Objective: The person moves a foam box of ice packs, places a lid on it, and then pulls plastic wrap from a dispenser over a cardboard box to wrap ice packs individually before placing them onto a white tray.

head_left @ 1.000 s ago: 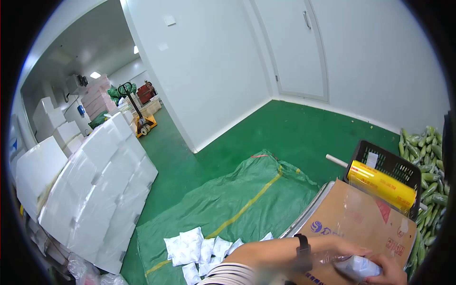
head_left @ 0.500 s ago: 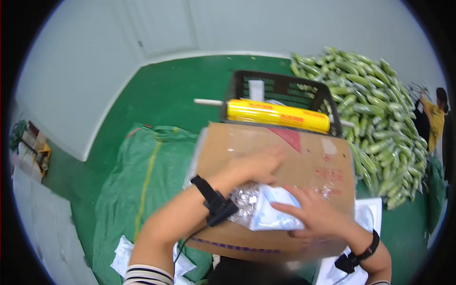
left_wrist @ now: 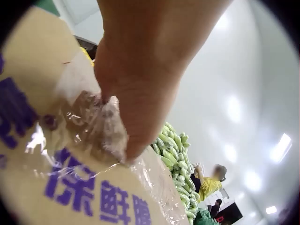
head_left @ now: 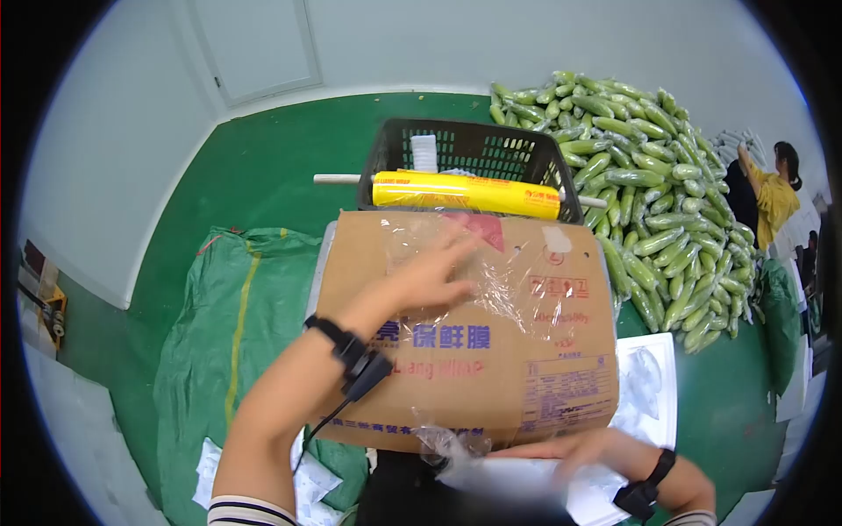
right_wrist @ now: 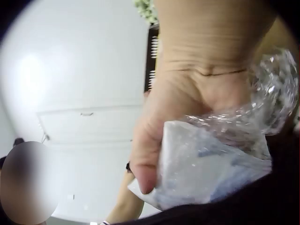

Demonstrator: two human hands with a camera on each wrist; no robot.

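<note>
A brown cardboard box [head_left: 491,359] with blue lettering lies in front of me, a sheet of clear cling film [head_left: 517,280] spread over its top. My left hand [head_left: 434,273] rests flat on that film with straight fingers; in the left wrist view the left hand [left_wrist: 140,93] presses crumpled film [left_wrist: 105,124] onto the box [left_wrist: 70,197]. My right hand [head_left: 574,449] is below the box's near edge and grips a white pack [head_left: 500,478], blurred there. The right wrist view shows the right hand [right_wrist: 187,108] curled round the film-wrapped pack [right_wrist: 206,173].
A yellow cling-film roll [head_left: 465,193] lies across a black crate [head_left: 465,151] behind the box. A big pile of cucumbers [head_left: 649,202] fills the right. A green tarp [head_left: 228,324] with white packs [head_left: 307,482] lies left. A person in yellow [head_left: 772,197] stands far right.
The head view swung from the left floor onto the box. My right hand drew the wrapped pack off the box toward my body. My left hand slid farther up the film.
</note>
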